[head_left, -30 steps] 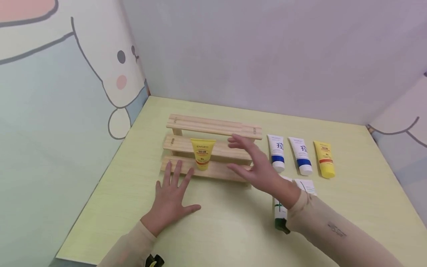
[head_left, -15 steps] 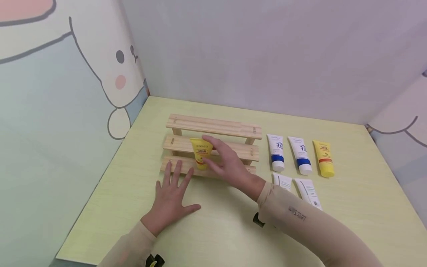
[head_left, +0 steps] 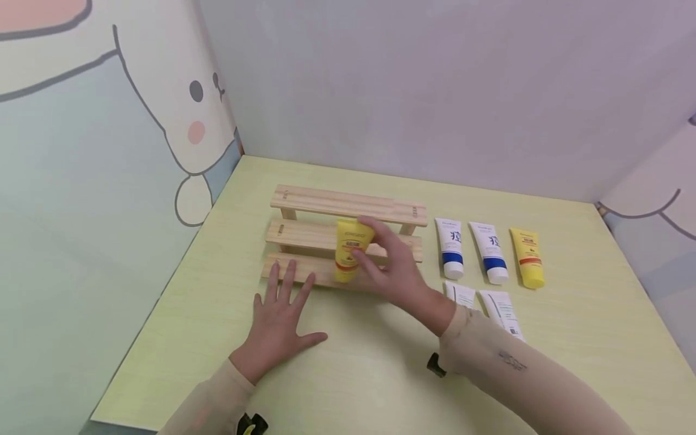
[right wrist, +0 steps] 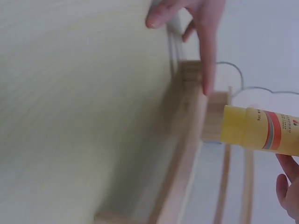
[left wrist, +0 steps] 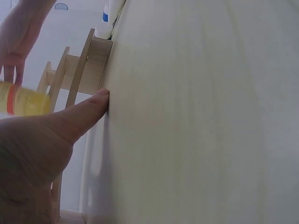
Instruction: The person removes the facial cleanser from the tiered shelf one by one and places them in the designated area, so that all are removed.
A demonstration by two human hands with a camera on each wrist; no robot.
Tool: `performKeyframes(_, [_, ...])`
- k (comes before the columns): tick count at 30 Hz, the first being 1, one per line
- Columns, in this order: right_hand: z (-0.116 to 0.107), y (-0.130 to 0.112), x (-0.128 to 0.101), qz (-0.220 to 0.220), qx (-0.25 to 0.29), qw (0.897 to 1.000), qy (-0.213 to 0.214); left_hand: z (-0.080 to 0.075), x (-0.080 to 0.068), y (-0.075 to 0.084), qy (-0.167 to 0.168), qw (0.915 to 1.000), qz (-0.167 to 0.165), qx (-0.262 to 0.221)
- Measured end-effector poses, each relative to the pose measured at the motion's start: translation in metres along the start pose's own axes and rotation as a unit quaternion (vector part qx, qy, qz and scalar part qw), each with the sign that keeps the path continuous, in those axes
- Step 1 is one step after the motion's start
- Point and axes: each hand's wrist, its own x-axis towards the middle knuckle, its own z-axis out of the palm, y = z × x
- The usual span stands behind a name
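In the head view my right hand (head_left: 402, 272) pinches a yellow squeeze tube (head_left: 348, 251) between thumb and fingers, cap end down. It stands slightly tilted in front of a three-step wooden rack (head_left: 321, 202), its cap close over the lowest board. The right wrist view shows the tube's yellow cap (right wrist: 233, 126) with a gap between it and the front board (right wrist: 187, 154). My left hand (head_left: 280, 329) lies spread on the table, fingertips at the lowest board's left part. Its thumb (left wrist: 88, 109) points out along the tabletop in the left wrist view.
Right of the rack lie two white tubes with blue bands (head_left: 450, 248) and another yellow tube (head_left: 527, 260). Nearer, two white tubes with green print (head_left: 502, 314) are partly hidden by my right sleeve (head_left: 489, 344). Walls stand behind and left of the pale table (head_left: 217, 290).
My right hand has come in from the right, taken hold of the yellow tube standing on the lowest board, and shifted it rightward with a slight tilt. The left hand stays put.
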Motion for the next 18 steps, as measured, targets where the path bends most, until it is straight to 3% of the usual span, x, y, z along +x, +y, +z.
performKeyframes(8, [-0.098, 0.008, -0.044, 0.004, -0.046, 0.997, 0.055, 0.002, 0.002, 0.002, -0.006, 1.0000, 0.001, -0.003])
performKeyframes(12, [-0.152, 0.011, -0.073, 0.040, -0.094, 0.992, 0.073, 0.001, 0.003, 0.002, -0.016, 0.9999, 0.000, 0.004])
performKeyframes(15, [-0.189, 0.017, -0.094, 0.116, -0.139, 0.981, 0.072, 0.001, 0.003, 0.000, -0.017, 0.9998, -0.002, 0.004])
performKeyframes(18, [-0.221, 0.031, -0.113, 0.210, -0.174, 0.961, 0.047, 0.001, 0.002, -0.001, -0.019, 0.9998, -0.004, -0.001])
